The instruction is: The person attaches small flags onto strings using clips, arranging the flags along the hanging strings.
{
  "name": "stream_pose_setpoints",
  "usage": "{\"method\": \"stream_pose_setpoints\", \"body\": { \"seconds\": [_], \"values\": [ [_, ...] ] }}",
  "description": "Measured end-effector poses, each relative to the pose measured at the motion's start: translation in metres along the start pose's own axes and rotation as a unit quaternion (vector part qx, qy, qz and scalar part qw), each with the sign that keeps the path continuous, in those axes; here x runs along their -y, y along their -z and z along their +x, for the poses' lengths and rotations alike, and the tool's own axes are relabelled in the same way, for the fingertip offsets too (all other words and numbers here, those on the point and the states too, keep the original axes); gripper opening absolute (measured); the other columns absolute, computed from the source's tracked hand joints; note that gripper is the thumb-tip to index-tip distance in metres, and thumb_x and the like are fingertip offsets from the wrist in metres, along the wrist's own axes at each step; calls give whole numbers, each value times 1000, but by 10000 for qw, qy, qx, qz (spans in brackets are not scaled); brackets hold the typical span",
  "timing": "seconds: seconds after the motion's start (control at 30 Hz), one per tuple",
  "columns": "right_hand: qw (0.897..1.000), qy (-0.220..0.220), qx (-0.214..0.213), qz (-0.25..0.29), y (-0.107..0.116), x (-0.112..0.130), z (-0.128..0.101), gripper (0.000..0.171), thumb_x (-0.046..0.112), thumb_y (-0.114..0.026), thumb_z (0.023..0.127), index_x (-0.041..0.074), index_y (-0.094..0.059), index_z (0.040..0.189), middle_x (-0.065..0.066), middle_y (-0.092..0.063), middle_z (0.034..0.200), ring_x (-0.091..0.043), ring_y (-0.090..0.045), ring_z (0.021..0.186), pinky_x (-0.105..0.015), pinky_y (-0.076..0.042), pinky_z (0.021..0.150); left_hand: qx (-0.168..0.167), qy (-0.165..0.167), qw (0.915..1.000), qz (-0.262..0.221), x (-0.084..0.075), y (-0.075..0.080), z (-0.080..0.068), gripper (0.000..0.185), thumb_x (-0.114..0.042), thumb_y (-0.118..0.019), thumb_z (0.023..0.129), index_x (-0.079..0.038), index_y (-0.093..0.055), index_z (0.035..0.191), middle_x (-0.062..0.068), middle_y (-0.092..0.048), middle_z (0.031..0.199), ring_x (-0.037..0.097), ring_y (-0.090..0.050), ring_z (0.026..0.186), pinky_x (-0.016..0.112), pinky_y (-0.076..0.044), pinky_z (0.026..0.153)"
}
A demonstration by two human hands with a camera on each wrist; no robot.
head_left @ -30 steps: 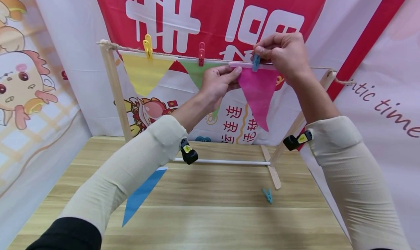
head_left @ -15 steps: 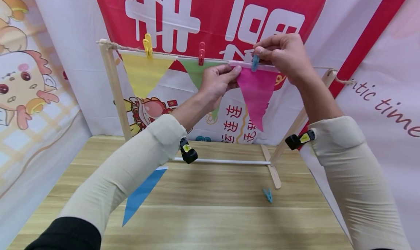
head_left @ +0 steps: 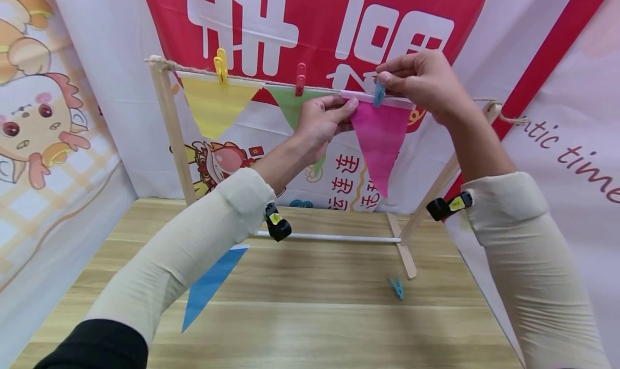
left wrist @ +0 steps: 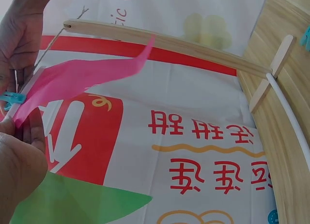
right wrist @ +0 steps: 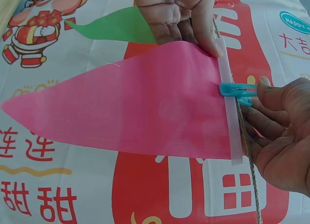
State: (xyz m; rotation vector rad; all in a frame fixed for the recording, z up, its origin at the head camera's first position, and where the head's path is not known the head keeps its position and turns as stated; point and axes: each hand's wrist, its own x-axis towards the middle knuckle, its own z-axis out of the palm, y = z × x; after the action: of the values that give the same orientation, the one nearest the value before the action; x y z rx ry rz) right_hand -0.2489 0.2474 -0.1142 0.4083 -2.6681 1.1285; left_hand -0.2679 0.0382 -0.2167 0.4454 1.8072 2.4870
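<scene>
Twine [head_left: 271, 82] is running between the two wooden posts of a small rack [head_left: 167, 127] standing at the far edge of the table [head_left: 315, 326], and we are working on it with both hands. Our right hand [head_left: 422, 81] is pinching a blue clothespin [head_left: 379, 93] between thumb and fingertips, its jaws sitting over the white top band of the pink flag [head_left: 380, 137] and the twine. Our left hand [head_left: 322, 122] is gripping the pink flag's upper left corner, thumb pressing it against the twine, fingers curling behind. The pink flag is hanging point down at the right part of the twine, just beside the green flag [head_left: 290, 108], which a red clothespin [head_left: 301, 78] is holding. Farther left a yellow clothespin [head_left: 221, 66] is holding a yellow flag [head_left: 213, 108]. On the table a blue flag [head_left: 210, 285] is lying flat near the left side, partly under our left sleeve, and a second blue clip [head_left: 396, 287] is lying near the rack's right foot. Printed banners [head_left: 310, 19] are hanging behind the rack.
</scene>
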Motion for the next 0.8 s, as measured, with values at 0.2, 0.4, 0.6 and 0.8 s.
{"method": "stream_pose_setpoints", "body": {
  "seconds": [0.2, 0.4, 0.6, 0.8],
  "values": [
    [9997, -167, 22, -162, -1, -1, -3, 57, 48, -70, 109, 16, -69, 156, -6, -76, 147, -19, -76, 126, -33, -65, 112, 118, -88, 9999, 3, 1, 3, -2, 40, -21, -76, 108, -7, -75, 146, 13, -80, 133, 27, -82, 116, 37, -68, 106],
    [9996, -132, -258, -73, -1, -4, -6, 60, 51, -71, 108, 19, -68, 158, -5, -76, 149, -26, -76, 134, -40, -62, 117, 221, -118, 9997, -21, 5, 10, -1, 40, -16, -75, 109, -3, -73, 146, 17, -79, 135, 28, -82, 113, 39, -68, 105],
    [9962, -85, -718, 481, -1, -8, -8, 59, 52, -78, 103, 19, -74, 151, -1, -79, 145, -20, -80, 129, -39, -62, 117, 234, -115, 9994, 244, 7, 18, -2, 35, -17, -75, 109, -4, -75, 142, 16, -80, 132, 27, -84, 112, 37, -69, 102],
    [9878, 304, -1088, 1072, 0, -13, -10, 49, 45, -84, 101, 16, -81, 140, -1, -83, 133, -13, -82, 114, -35, -64, 113, 380, -168, 9985, 363, 9, 23, -6, 33, -17, -76, 109, -4, -77, 139, 17, -83, 126, 27, -85, 109, 36, -70, 101]
  ]
}}
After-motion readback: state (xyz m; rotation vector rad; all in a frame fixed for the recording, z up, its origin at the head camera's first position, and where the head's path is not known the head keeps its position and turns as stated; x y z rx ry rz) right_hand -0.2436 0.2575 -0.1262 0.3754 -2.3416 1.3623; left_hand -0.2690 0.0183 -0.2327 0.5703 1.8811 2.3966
